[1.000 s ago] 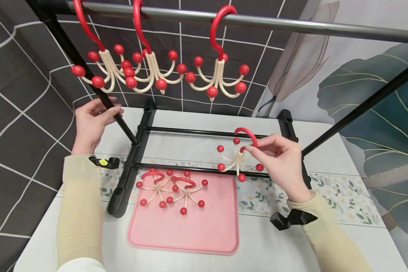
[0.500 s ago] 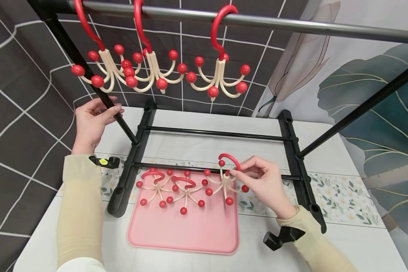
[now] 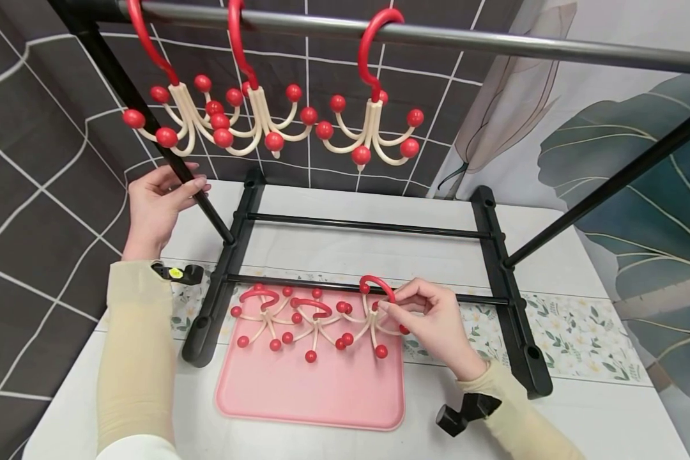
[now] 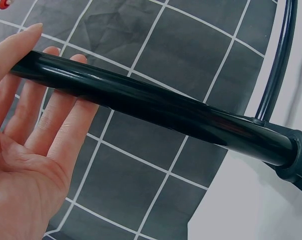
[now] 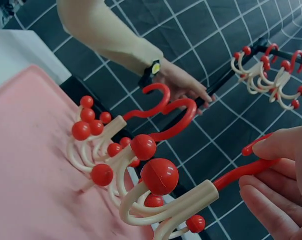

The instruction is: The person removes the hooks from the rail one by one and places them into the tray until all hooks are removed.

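My right hand (image 3: 437,322) pinches the red hook of a cream multi-arm hook hanger (image 3: 372,324) with red ball tips. That hanger is over the upper right of the pink tray (image 3: 310,399); whether its arms touch the tray I cannot tell. Two similar hangers, a left one (image 3: 266,314) and a middle one (image 3: 315,326), stand on the tray with hooks up. My left hand (image 3: 155,211) holds the rack's black left post (image 4: 156,102), thumb on one side and fingers behind it. The right wrist view shows the held hanger (image 5: 191,200) tilted close by.
Three more hangers, a left (image 3: 185,115), a middle (image 3: 259,112) and a right one (image 3: 371,121), hang from the grey top rail (image 3: 494,43). Black base feet (image 3: 508,306) and low crossbars (image 3: 374,225) stand on the white table. A dark gridded cloth (image 3: 40,211) is behind.
My right hand has carried the hanger leftward and down, from beside the rack's lower crossbars to the tray's upper right, alongside the other two. My left hand has stayed on the post.
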A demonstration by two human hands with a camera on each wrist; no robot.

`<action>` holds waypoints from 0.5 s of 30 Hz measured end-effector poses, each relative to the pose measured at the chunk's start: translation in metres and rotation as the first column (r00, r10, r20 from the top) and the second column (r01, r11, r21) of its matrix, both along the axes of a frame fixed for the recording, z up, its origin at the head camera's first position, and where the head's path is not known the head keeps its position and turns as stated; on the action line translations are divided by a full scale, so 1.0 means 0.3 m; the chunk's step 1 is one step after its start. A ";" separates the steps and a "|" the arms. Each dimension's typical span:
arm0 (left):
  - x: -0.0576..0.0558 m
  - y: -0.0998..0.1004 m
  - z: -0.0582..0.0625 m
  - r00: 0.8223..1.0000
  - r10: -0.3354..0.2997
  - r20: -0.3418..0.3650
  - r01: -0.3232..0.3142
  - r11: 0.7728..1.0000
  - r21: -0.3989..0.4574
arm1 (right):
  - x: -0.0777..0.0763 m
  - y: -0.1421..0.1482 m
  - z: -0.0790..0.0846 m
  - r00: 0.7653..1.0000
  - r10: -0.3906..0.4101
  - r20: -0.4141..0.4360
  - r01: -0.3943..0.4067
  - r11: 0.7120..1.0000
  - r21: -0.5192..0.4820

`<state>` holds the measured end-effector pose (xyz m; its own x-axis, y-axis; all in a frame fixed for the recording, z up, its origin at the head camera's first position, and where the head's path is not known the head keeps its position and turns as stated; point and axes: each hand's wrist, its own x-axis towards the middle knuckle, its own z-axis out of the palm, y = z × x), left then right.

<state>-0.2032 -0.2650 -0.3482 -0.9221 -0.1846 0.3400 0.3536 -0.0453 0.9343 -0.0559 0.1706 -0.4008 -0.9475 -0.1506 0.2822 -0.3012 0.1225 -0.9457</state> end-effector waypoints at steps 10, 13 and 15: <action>0.002 0.001 0.002 1.000 -0.004 -0.006 0.004 1.000 -0.001 | 0.006 -0.014 -0.041 0.999 0.020 0.042 -0.020 1.000 -0.003; 0.002 0.003 0.003 1.000 -0.004 -0.006 0.004 1.000 0.005 | 0.006 -0.019 -0.050 0.998 0.032 0.045 -0.032 0.999 -0.003; 0.002 0.004 0.003 1.000 -0.004 -0.006 0.004 1.000 0.009 | 0.007 -0.020 -0.055 0.998 0.040 0.051 -0.040 0.999 -0.005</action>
<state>-0.2025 -0.2639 -0.3473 -0.9210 -0.1840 0.3435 0.3586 -0.0552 0.9319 -0.0539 0.1645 -0.4174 -0.9537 -0.1880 0.2347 -0.2574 0.1073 -0.9603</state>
